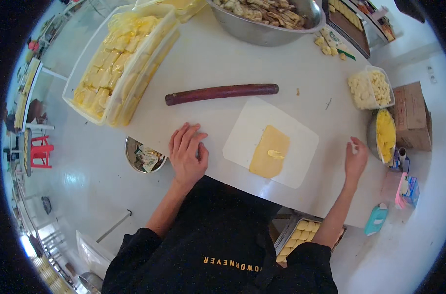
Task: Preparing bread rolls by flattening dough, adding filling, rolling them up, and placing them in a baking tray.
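Observation:
My left hand (pixel 187 153) lies on the white table near its front edge, fingers stretched and a little spread, holding nothing. Over the right side of the table is my right hand (pixel 355 159), its fingers loosely curled and apart, with nothing visible in them. Between the hands, a flat sheet of yellow dough (pixel 268 159) with a small pale-yellow smear (pixel 276 154) rests on a white cutting board (pixel 241 131). Beyond the board lies a dark reddish-brown rolling pin (pixel 222 93). A metal bowl of yellow filling (pixel 385 134) stands beside my right hand.
Clear tubs of yellow dough pieces (pixel 110 66) stand far left; a steel bowl of brown pieces (pixel 267 22) sits at the back. Right are a tub of pale chunks (pixel 372 88), a cardboard box (pixel 411 115) and a teal container (pixel 376 219). Below is a tray of dough pieces (pixel 296 237).

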`<state>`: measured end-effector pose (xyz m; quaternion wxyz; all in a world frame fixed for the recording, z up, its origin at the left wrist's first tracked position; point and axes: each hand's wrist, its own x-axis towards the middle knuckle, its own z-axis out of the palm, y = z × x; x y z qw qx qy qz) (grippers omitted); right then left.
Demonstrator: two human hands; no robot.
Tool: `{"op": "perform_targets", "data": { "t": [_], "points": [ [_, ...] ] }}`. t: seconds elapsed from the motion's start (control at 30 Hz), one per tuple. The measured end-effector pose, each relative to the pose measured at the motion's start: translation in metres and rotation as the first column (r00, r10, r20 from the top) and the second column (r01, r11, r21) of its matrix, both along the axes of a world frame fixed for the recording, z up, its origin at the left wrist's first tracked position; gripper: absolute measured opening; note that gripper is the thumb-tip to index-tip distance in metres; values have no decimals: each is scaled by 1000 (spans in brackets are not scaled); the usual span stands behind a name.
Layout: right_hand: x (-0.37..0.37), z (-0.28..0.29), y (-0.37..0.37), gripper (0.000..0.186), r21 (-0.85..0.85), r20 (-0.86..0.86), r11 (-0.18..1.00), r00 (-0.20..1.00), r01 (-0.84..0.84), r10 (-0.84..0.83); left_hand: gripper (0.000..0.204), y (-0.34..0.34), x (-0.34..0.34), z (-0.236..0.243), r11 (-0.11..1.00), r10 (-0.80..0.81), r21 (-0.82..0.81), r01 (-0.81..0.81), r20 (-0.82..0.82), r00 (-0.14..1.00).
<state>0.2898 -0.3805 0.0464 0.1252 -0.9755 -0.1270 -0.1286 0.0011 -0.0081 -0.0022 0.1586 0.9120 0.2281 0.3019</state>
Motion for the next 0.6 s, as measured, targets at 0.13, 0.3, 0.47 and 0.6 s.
{"op": "perform_targets", "data": {
  "t": [0.13, 0.3, 0.47, 0.6],
  "points": [
    [15, -36, 51, 48, 191, -131, 972, 978, -135, 162, 28, -1, -1, 2, 999, -13, -31, 13, 16, 1000],
    [88, -66, 115, 66, 175, 123, 940, 953, -294, 275, 29, -1, 2, 1, 998, -8, -55, 9, 6, 1000],
    [174, -81, 183, 70, 217, 258, 933, 939, -287, 229, 30, 0, 2, 2, 998, -8, -57, 6, -20, 1000],
    [223, -82, 211, 69, 194, 354, 959, 926, -208, 129, 31, 0, 4, 5, 998, -11, -61, 9, -34, 999]
  ]
}}
